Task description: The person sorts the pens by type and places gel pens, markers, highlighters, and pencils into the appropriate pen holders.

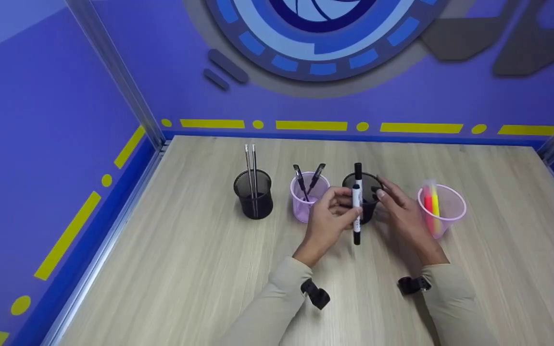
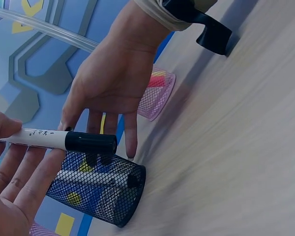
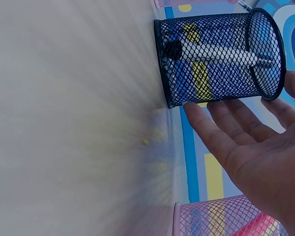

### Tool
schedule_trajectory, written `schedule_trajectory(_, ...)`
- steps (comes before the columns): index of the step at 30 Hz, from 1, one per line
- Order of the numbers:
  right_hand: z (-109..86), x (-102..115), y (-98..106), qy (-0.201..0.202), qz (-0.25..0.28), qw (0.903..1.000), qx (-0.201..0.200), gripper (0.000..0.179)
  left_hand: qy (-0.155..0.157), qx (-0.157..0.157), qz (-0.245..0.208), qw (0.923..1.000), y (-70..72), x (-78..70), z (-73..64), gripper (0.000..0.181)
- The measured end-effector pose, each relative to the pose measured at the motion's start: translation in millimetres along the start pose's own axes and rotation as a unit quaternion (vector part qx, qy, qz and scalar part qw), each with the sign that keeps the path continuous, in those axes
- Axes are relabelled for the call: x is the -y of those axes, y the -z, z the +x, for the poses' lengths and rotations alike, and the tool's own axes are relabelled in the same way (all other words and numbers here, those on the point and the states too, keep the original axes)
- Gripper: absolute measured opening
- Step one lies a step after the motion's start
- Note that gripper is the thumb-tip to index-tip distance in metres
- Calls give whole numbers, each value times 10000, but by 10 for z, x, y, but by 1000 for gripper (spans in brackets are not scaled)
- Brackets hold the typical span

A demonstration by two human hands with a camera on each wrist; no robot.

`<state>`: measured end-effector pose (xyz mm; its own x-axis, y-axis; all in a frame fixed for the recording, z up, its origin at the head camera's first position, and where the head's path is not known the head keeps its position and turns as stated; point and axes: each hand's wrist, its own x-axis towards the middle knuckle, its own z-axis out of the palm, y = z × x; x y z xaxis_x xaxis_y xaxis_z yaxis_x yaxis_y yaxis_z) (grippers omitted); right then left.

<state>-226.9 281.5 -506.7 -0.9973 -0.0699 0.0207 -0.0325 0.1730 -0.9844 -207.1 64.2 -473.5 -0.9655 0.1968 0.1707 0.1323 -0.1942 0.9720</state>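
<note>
Between thumb and fingers, my left hand [image 1: 327, 221] pinches a white marker [image 1: 357, 216] with black ends. It is held upright in front of a black mesh pen cup [image 1: 373, 181]. A second marker [image 1: 358, 171] of the same look stands in that cup, and its white body [image 3: 216, 52] shows through the mesh in the right wrist view. My right hand [image 1: 409, 218] is at the cup's right side. Its fairly straight fingers [image 3: 211, 130] touch the mesh wall, with the thumb near the rim.
Left of the hands are a pink mesh cup [image 1: 301, 211] with two black pens [image 1: 314, 178] and a black mesh cup [image 1: 258, 209] with two thin silvery sticks [image 1: 251, 168]. Near the right forearm stands a pink cup [image 1: 452, 211] with red and yellow highlighters [image 1: 432, 209]. Printed walls bound the table.
</note>
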Motion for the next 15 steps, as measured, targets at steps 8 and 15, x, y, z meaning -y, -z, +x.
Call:
schedule_trajectory(8,-11,4,6,-190,-479,9987,13,67,-113,-117,199,9997,40,-81,134,38)
schedule_trajectory(15,-16,10,5,-214,-495,9985,66,66,-33,-192,42,9998,57,-122,246,39)
